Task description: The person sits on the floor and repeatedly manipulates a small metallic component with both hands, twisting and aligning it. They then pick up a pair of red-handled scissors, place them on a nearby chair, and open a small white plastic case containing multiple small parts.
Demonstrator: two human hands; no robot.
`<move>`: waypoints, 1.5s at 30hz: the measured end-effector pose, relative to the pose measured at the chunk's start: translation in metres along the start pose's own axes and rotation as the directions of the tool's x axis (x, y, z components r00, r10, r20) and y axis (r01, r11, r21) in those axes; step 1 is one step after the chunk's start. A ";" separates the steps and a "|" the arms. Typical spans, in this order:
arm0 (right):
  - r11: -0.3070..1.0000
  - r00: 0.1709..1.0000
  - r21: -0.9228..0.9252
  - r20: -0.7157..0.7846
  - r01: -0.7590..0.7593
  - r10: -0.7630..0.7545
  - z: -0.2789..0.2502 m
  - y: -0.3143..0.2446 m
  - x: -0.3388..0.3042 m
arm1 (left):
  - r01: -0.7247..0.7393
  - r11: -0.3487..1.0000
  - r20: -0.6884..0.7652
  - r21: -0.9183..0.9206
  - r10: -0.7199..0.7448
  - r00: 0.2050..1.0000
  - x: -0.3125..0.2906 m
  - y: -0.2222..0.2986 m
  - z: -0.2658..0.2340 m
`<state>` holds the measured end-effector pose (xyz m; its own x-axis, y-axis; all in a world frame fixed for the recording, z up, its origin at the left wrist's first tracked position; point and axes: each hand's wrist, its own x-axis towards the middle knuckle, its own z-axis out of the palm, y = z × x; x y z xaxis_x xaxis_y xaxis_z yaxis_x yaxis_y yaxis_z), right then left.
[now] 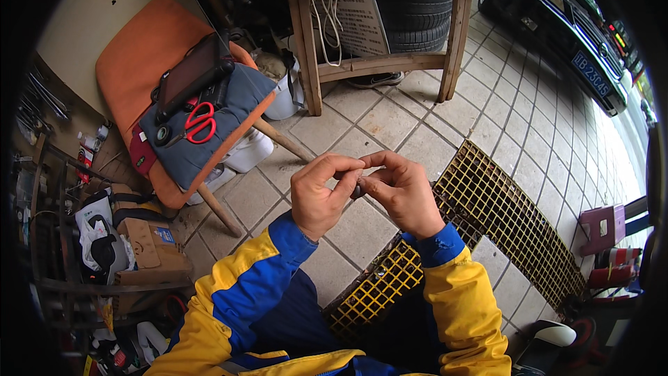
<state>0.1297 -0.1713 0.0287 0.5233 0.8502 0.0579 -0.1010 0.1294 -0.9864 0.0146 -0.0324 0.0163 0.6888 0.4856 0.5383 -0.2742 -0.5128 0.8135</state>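
Note:
My left hand [321,193] and my right hand [403,191] meet in front of me above the tiled floor, fingertips pinched together. Between them is a small dark piece [358,189], mostly covered by the fingers, so its kind does not show. Both hands are closed on it, thumbs and forefingers nearly touching. Yellow and blue sleeves cover my forearms. To the left, red-handled scissors [200,123] and a roll of black tape [163,133] lie on a folded grey cloth [240,97] on an orange chair [142,45].
A dark tablet-like device [193,76] rests on the chair too. Ahead stands a wooden frame [383,63] with stacked tires [417,17] behind it. Yellow grating [515,212] is set in the floor at right. A cardboard box [149,247] and shelves fill the left; a car [567,21] is parked far right.

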 end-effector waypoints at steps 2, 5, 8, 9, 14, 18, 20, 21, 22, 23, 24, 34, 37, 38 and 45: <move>0.999 0.999 0.017 -0.037 0.036 -0.035 0.002 0.002 0.001 | 0.023 1.000 0.005 -0.020 -0.023 1.000 -0.001 -0.001 -0.001; 0.999 0.997 -0.017 -0.061 0.051 -0.052 -0.001 0.003 0.001 | 0.067 0.994 0.067 -0.086 -0.061 0.996 -0.003 -0.005 -0.002; 0.999 0.998 -0.030 -0.059 0.023 -0.025 -0.002 0.003 0.000 | 0.118 0.986 0.051 -0.116 -0.113 0.992 -0.004 -0.008 -0.003; 0.999 0.998 -0.033 -0.063 0.024 -0.026 -0.002 0.002 0.000 | 0.123 0.984 0.038 -0.131 -0.119 0.992 -0.004 -0.008 -0.003; 1.000 0.997 -0.015 -0.080 0.016 -0.017 0.006 0.000 0.001 | 0.076 0.981 -0.016 -0.178 -0.080 0.997 -0.003 -0.010 -0.001; 1.000 0.998 0.024 -0.061 -0.016 0.018 0.011 -0.003 -0.001 | 0.047 0.974 -0.030 -0.220 -0.055 0.998 -0.001 -0.011 -0.003; 1.000 0.998 0.011 -0.064 -0.021 0.022 0.011 -0.005 -0.001 | 0.116 0.964 0.008 -0.241 -0.118 0.993 -0.002 -0.011 -0.005; 0.999 0.998 0.037 -0.054 -0.010 0.012 0.010 -0.005 -0.001 | 0.154 0.950 0.022 -0.271 -0.154 0.988 -0.003 -0.010 -0.006; 1.000 0.998 0.008 -0.057 -0.011 0.012 0.010 -0.005 -0.001 | 0.191 0.934 0.036 -0.300 -0.189 0.981 -0.004 -0.009 -0.007; 1.000 0.999 0.003 -0.052 0.002 -0.002 0.010 -0.005 0.000 | 0.222 0.918 0.050 -0.329 -0.218 0.975 -0.004 -0.009 -0.007; 1.000 0.999 0.006 -0.045 0.013 -0.013 0.010 -0.006 0.000 | 0.229 0.911 0.052 -0.344 -0.225 0.973 -0.004 -0.009 -0.007; 0.987 0.991 -0.146 -0.108 0.068 -0.084 0.003 -0.011 -0.001 | 0.317 0.893 0.159 -0.319 -0.279 0.947 -0.001 -0.017 -0.007; 0.987 0.987 -0.137 -0.131 0.079 -0.097 0.001 -0.007 0.002 | 0.360 0.869 0.242 -0.339 -0.289 0.926 -0.001 -0.019 -0.005; 0.989 0.987 -0.129 -0.132 0.071 -0.088 -0.002 -0.006 0.002 | 0.379 0.855 0.255 -0.354 -0.302 0.919 0.000 -0.020 -0.004; 0.999 0.987 -0.054 -0.162 -0.007 -0.002 -0.020 -0.007 0.002 | 0.554 0.710 0.382 -0.436 -0.411 0.828 0.000 -0.017 -0.004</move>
<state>0.1478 -0.1807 0.0327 0.6533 0.7563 0.0339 -0.0588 0.0954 -0.9937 0.0162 -0.0209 0.0033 0.9393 0.3421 0.0269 -0.1056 0.2135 0.9712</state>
